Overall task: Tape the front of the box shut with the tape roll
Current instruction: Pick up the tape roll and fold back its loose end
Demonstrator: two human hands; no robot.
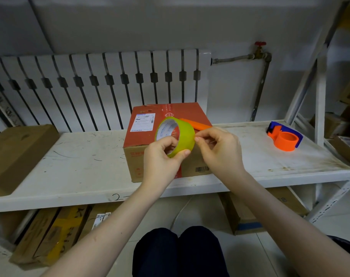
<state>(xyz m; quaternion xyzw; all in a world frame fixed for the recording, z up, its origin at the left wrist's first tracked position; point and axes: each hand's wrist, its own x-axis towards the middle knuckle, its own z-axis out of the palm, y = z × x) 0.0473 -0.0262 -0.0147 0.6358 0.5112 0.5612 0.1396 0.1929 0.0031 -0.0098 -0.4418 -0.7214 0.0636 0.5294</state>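
Tape roll (178, 135), light and stiff, being held at rim by closed left hand (162, 156); sticky free end being pinched by right hand (218, 148) fingertips (197, 139) above box (150, 156).

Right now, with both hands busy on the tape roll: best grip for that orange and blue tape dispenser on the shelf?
Take the orange and blue plastic tape dispenser by its round orange hub, from above and from the right-hand side. The hub opens upward on the white shelf, so fingers can likely pinch its rim, one inside and one outside. The blue end probably carries the cutter; avoid it.
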